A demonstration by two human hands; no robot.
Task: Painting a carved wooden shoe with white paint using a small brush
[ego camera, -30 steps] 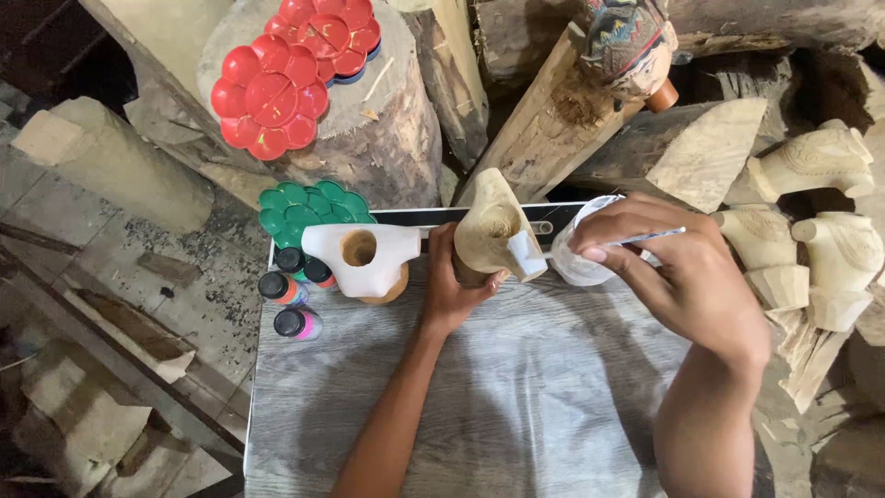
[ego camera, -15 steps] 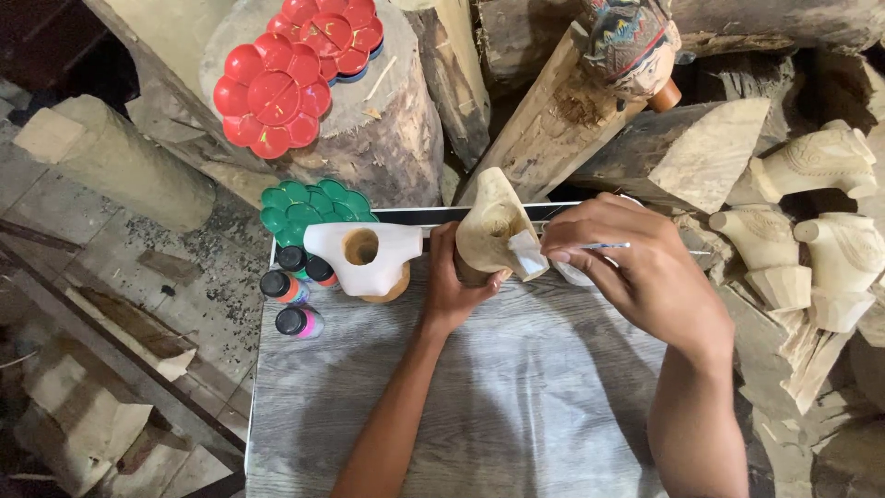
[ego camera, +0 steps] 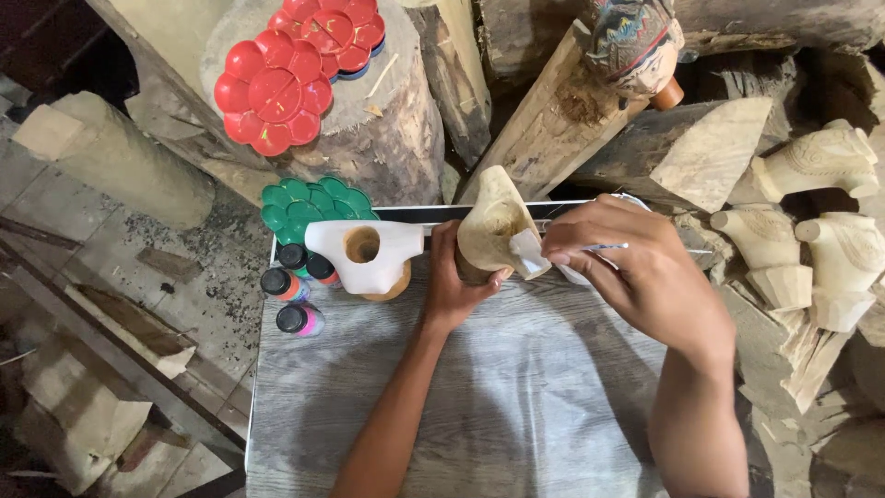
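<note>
Left hand: fingers wrapped round base of unpainted wooden carving, holding it upright at far edge of grey board; long axis vertical.
Right hand: fingers pinched on thin paintbrush, shaft horizontal, tip toward white-painted patch just left of fingertips; nearer hand.
White-painted carving, paint bottles: further left.

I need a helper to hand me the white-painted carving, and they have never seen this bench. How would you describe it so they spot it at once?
Start at the grey wood-grain board and look to its far left corner, just below the green flower-shaped palette. The white-painted carving stands there beside the small paint bottles. Unlike the bare carving held in the left hand, it is coated white, with a round hole on top.
</note>
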